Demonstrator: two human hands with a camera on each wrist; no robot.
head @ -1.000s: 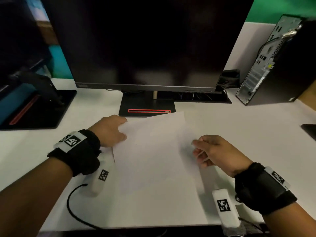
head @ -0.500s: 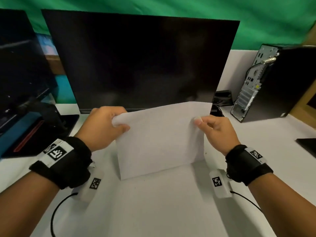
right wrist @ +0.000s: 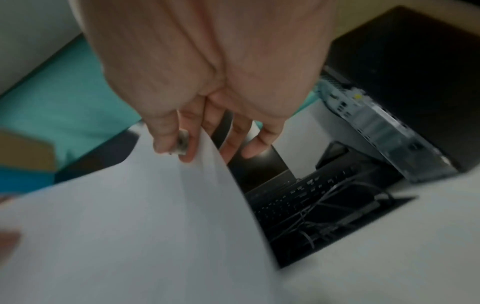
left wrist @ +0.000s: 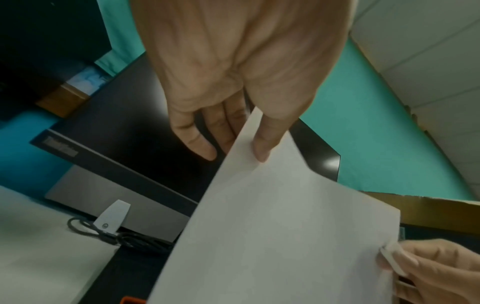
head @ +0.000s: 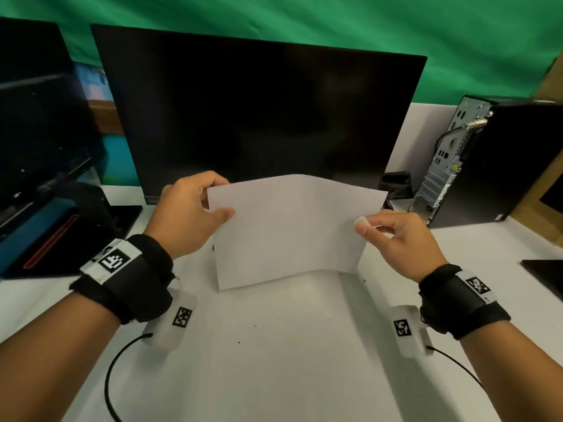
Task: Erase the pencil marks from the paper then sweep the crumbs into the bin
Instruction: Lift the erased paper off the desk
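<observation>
I hold the white paper [head: 289, 229] upright above the table, its lower edge just off the surface. My left hand [head: 217, 197] pinches its upper left corner, thumb in front and fingers behind. My right hand [head: 370, 228] pinches the right edge, with a small white eraser [head: 360, 221] pressed under the thumb. The left wrist view shows the paper [left wrist: 272, 236] under my thumb [left wrist: 262, 148]. In the blurred right wrist view the eraser [right wrist: 182, 144] lies against the paper [right wrist: 130, 226]. Dark eraser crumbs [head: 262, 325] are scattered on the white table [head: 274, 385].
A large black monitor [head: 259, 117] stands right behind the paper. A second screen [head: 36, 123] is at the left and a computer tower [head: 493, 159] at the right. A black keyboard with cables [right wrist: 311, 195] lies under the monitor. A dark pad [head: 545, 272] is at the right edge.
The paper lay flat on the table a second ago. Both hands have lifted it upright in front of the monitor, uncovering crumbs on the table. In the last half second it has barely moved.
</observation>
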